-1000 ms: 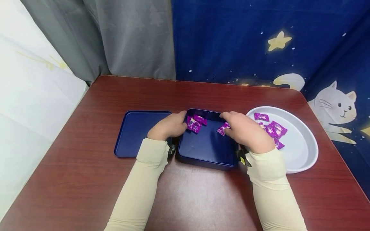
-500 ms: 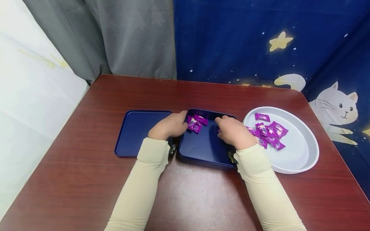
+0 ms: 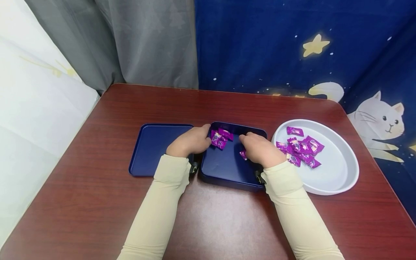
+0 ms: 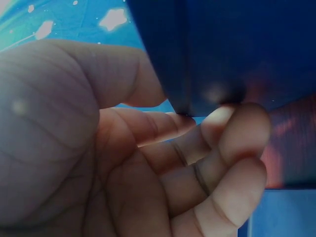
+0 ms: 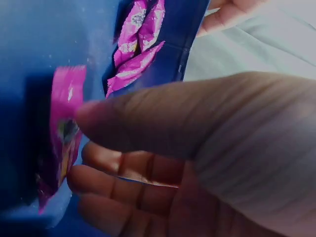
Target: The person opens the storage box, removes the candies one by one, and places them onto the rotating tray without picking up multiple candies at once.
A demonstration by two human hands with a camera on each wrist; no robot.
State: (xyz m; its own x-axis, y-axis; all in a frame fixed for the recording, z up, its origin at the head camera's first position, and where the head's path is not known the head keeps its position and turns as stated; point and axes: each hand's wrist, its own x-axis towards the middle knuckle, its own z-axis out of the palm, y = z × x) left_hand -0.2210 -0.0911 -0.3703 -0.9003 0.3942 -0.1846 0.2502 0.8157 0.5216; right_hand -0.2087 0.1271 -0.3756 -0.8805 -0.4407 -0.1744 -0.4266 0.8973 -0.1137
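Note:
An open navy blue box (image 3: 224,166) stands mid-table with several purple-wrapped candies (image 3: 221,138) in its far left corner. My left hand (image 3: 190,142) grips the box's left side; in the left wrist view its curled fingers (image 4: 244,131) touch the outer wall, and the thumb tip goes behind the edge. Inside the box, on the right, my right hand (image 3: 261,150) pinches one purple-wrapped candy (image 5: 64,133) with thumb and fingertips, low over the box floor. Most of this candy is hidden by the hand in the head view.
A flat navy lid (image 3: 152,150) lies left of the box, partly under the left hand. To the right, a round white tray (image 3: 339,169) holds several more purple candies (image 3: 303,150). A curtain (image 3: 253,47) hangs behind the table (image 3: 208,224).
My right hand has moved left and down from the box's right rim into the box with the candy. More candies on the tray now show. The left hand stays in place.

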